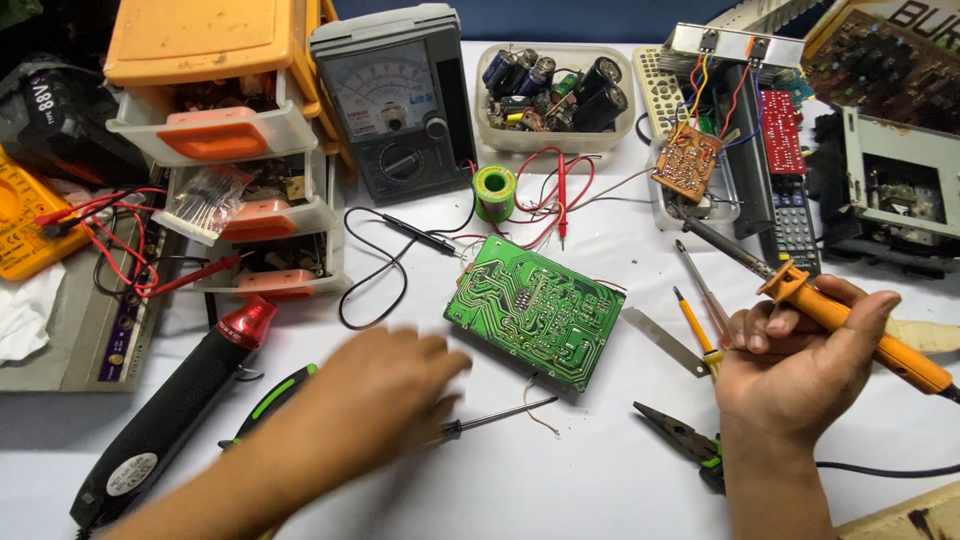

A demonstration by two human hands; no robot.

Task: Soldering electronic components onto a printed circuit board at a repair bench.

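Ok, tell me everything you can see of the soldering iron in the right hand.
The soldering iron has an orange plastic-looking handle with a flared collar near the front and a dark metal shaft ending in a tip that points up-left, over the white table. It lies tilted, held in the right hand, whose fingers wrap the handle just behind the collar. A black cord leaves its rear end at the frame's right edge. The tip touches nothing visible; whether it is hot cannot be told.

A white table (600, 480) carries a green circuit board (535, 310), pliers (680, 435), a screwdriver (495, 415) and a black heat gun (170, 410).
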